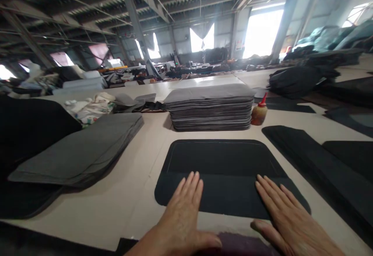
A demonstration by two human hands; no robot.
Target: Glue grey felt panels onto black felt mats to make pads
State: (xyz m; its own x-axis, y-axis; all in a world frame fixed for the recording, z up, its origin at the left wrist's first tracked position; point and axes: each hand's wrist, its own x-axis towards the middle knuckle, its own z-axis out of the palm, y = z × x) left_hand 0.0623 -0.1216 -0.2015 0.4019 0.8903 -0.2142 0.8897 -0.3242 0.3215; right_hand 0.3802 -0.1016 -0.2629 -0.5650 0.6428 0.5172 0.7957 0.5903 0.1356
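Your left hand (182,217), right hand (288,217): apart, flat, gripping nothing.
Likely keeping the black round-cornered fabric panel (225,180) smooth.

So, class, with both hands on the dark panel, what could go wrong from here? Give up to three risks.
1. The dark panel might shift or crease if the left hand and right hand, both laid flat on it, push unevenly.
2. The red-tipped bottle stands close beside the tall grey stack; if knocked, it could tip and perhaps stain it.
3. The loosely layered grey pile might slide if bumped.
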